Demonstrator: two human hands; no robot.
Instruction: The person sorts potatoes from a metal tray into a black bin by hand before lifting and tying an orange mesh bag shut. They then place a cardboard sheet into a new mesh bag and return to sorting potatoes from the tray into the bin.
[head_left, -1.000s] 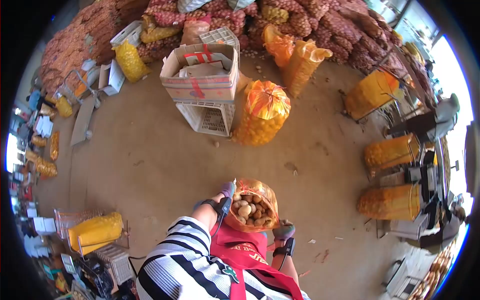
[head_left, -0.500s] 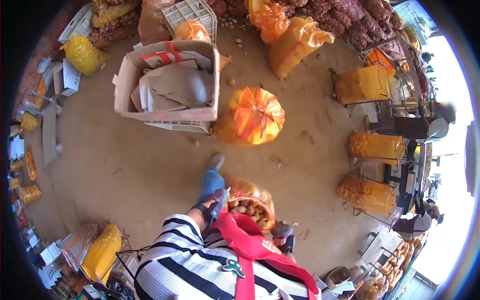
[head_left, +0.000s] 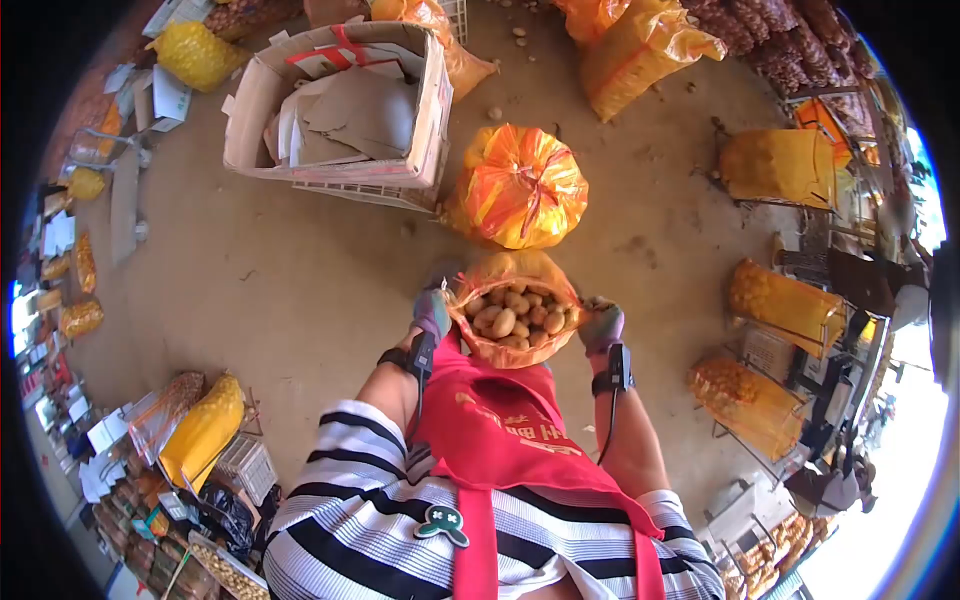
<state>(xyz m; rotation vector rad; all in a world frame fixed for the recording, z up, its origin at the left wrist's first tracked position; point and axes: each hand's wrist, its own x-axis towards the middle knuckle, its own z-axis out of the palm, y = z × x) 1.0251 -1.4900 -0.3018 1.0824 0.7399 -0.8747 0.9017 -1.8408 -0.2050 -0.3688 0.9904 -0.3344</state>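
Note:
An orange mesh sack (head_left: 520, 268) stands with its mouth spread wide in front of my red apron. Brown potatoes (head_left: 510, 318) show inside it. My left hand (head_left: 432, 314), in a purple-grey glove, grips the left side of the sack's rim. On the opposite side, my right hand (head_left: 602, 326), gloved the same way, is closed on the rim. Just beyond the open sack is a full orange-and-yellow sack (head_left: 527, 190), tied at the top.
A cardboard box (head_left: 325, 180) of cardboard pieces rests on a plastic crate ahead on the left. More filled sacks stand at the far right (head_left: 650, 60) and on frames along the right (head_left: 780, 305). A yellow sack (head_left: 203, 428) is at the near left.
My hands have moved forward and apart, bringing the open sack of potatoes farther ahead, close to the tied sack. The sack's mouth now faces up more fully, and my view has shifted.

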